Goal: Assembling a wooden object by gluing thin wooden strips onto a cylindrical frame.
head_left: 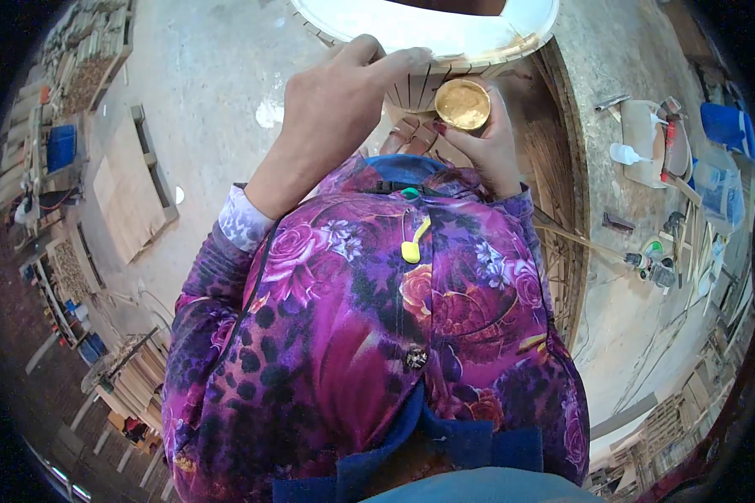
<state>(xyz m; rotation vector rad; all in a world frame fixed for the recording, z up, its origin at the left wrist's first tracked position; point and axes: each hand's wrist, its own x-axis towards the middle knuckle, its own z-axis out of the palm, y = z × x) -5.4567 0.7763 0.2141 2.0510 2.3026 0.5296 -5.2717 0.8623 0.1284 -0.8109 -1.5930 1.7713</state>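
Note:
My right hand (488,138) wraps around a small round cup (462,104) filled with tan-gold paste, its open top facing up. Just left of it my left hand (335,101) reaches to the near edge of a curved white piece (344,12) with a slotted, wood-coloured side. The left fingers are bent, with the fingertips at that edge beside a tan smear; the thumb and anything pinched beneath are hidden. Tan smears also mark the white piece's right side. The cup sits just below its rim, in front of the slotted side.
A curved stack of thin brown wood strips (562,168) stands at my right. Beyond it lie a white bottle (625,154), a blue container (726,126) and a power tool (656,267) on the floor. At left are a wooden panel (126,197) and stacked timber (80,63).

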